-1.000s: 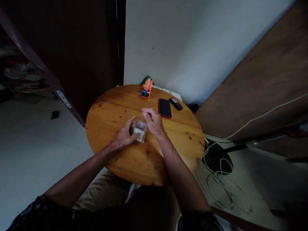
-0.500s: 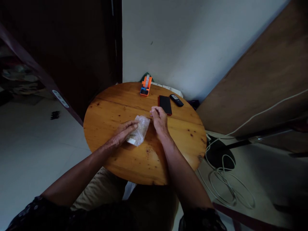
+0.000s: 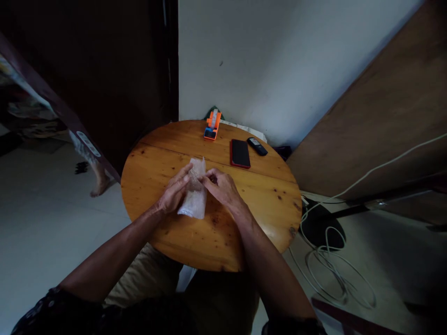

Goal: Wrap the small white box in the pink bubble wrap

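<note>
A package in clear bubble wrap [image 3: 193, 204] lies lengthwise on the round wooden table [image 3: 153, 172]. My left hand [image 3: 173, 190] rests along its left side with the fingers stretched out, touching the wrap. From the right, my right hand [image 3: 221, 187] has its thumb and forefinger pinched at the upper right edge of the wrap. What is inside the wrap cannot be made out.
An orange tape dispenser [image 3: 212, 125] stands at the table's far edge. Right of it lie a dark phone with a red edge [image 3: 240, 153] and a black handset [image 3: 257, 146]. A pale cable [image 3: 335, 274] coils on the floor at right. A person's bare foot [image 3: 100, 185] shows at left.
The package has been turned over or refolded and now looks longer and straighter. My right hand has come down and left onto the wrap. Someone's leg has appeared at the doorway.
</note>
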A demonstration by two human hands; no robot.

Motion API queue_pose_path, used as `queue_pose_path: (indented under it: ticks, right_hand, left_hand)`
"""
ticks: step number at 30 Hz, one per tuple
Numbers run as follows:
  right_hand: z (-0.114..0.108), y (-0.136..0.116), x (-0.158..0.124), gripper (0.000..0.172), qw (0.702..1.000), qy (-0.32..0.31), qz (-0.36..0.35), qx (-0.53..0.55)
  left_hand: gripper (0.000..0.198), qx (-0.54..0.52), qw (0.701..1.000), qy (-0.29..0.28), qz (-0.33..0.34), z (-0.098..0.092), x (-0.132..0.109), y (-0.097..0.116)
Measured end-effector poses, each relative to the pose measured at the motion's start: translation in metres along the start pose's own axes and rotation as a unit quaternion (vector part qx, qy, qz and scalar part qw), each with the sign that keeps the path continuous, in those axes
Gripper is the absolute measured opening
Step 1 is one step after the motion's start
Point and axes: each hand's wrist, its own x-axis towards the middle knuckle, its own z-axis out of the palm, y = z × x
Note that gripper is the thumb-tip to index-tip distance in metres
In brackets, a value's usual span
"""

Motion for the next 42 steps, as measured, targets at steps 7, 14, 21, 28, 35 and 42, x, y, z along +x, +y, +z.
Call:
queue_pose_path:
  ticks: [7,14,21,28,35,42]
  right_hand:
    - [0.000,0.010,0.006,0.020,0.998,0.041,0.028,-0.026]
    - [-0.004,0.039,0.020,0.025,0.984,0.108,0.068,0.121]
    - [0.000,0.049,0.026,0.024,0.973,0.154,0.077,0.153]
    - [-0.003,0.056,0.030,0.027,0.970,0.187,0.070,0.136]
    - [-0.016,0.064,0.033,0.026,0.965,0.227,0.111,0.070]
    - [-0.031,0.049,0.025,0.029,0.958,0.176,0.179,-0.139]
  left_hand:
    - [0.065,-0.027,0.999,-0.007,0.018,0.000,0.000,0.005]
    - [0.050,0.007,0.996,0.067,0.066,-0.016,0.019,0.006]
    - [0.073,0.364,0.923,0.115,0.039,-0.010,0.017,0.019]
    - [0.069,0.577,0.815,0.039,0.036,0.016,0.025,0.034]
    - [0.070,0.567,0.823,0.029,-0.033,-0.005,0.046,0.039]
    - [0.068,0.606,0.793,0.066,0.003,-0.026,0.063,0.036]
